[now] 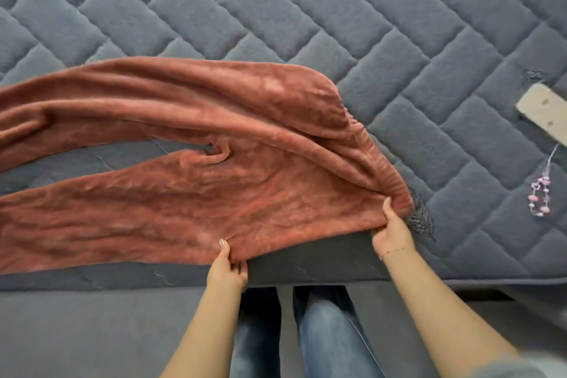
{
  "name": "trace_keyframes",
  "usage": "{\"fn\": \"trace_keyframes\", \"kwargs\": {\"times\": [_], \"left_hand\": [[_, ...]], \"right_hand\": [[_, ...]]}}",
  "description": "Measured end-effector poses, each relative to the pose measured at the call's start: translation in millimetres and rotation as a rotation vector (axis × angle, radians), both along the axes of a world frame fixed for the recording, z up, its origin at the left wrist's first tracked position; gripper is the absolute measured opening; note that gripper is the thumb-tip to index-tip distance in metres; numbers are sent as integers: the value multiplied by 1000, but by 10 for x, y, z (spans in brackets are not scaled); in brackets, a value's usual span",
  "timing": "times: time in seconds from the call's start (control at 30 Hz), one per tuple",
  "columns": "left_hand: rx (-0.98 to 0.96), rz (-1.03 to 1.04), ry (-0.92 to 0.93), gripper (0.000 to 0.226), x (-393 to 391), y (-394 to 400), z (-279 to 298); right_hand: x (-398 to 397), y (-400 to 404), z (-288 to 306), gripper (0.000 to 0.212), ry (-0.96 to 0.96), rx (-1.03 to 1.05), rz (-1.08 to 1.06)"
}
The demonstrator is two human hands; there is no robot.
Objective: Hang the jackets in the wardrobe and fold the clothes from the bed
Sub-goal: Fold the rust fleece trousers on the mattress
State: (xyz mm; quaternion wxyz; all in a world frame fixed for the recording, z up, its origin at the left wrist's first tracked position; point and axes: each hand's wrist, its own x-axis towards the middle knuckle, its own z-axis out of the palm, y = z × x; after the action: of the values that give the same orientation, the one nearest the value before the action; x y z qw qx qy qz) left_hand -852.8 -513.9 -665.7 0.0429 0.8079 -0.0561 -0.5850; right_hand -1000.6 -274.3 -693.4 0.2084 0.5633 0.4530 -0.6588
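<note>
A pair of rust-red fleece trousers (214,193) lies spread on the grey quilted bed (337,24), its two legs running off to the left with a gap between them. My left hand (227,267) pinches the waist edge at the near side of the bed. My right hand (391,230) grips the waistband's right corner, thumb on top, lifting that edge slightly off the cover. Both arms reach in from the bottom of the view.
A pale phone-like flat object (543,113) lies at the right edge of the bed, with a pink beaded charm (539,198) trailing from it. The bed's front edge (92,282) runs across below the trousers. My legs in blue jeans (322,331) stand against it.
</note>
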Motion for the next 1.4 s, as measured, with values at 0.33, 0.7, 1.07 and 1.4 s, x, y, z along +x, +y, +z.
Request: {"fn": "trace_keyframes", "kwargs": {"times": [0.33,0.7,1.07,1.4], "left_hand": [[-804,-477,-301,44,-795,-435,483],[-1019,-1765,69,27,-2922,-1344,79],[-982,-2213,-68,27,-2950,-1738,59],[-1077,-2190,16,33,-3136,-1711,54]], "right_hand": [[-641,-565,468,34,465,793,750],[-2268,-1452,189,62,137,255,1372],[-2610,-1640,217,33,134,-91,1453],[-3067,-1205,105,15,719,701,994]]}}
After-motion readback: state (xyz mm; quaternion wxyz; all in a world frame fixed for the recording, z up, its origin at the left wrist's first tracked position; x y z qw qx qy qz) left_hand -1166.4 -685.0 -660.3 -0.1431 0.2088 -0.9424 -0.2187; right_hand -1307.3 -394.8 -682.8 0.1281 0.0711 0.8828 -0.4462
